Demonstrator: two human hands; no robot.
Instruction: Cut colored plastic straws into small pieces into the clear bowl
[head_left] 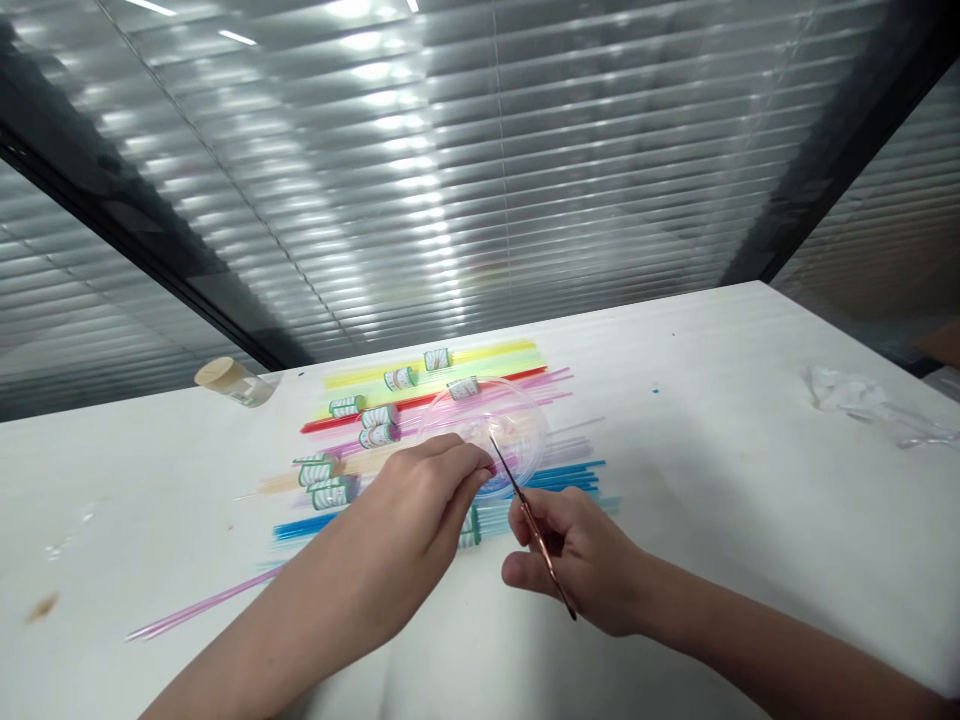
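Observation:
My left hand (431, 500) is closed in a pinch on thin pink straws (202, 605). Their long ends stick out past my forearm at the lower left, and their tips show pink at my fingertips. In my right hand (585, 555) is a pair of scissors (534, 525) with copper-coloured handles, its blades pointing up and away beside the left fingertips. Whether the blades touch the straws I cannot tell. Beneath both hands sits a round, clear plastic bowl (536, 425), partly hidden, with small bits in it.
Several bundles of coloured straws with paper labels lie around the bowl, among them yellow (502, 350), red (420, 402) and blue straws (300, 527). A jar with a wooden lid (221, 375) lies at the back left. Crumpled clear plastic (847, 390) rests at right on the white table (720, 480).

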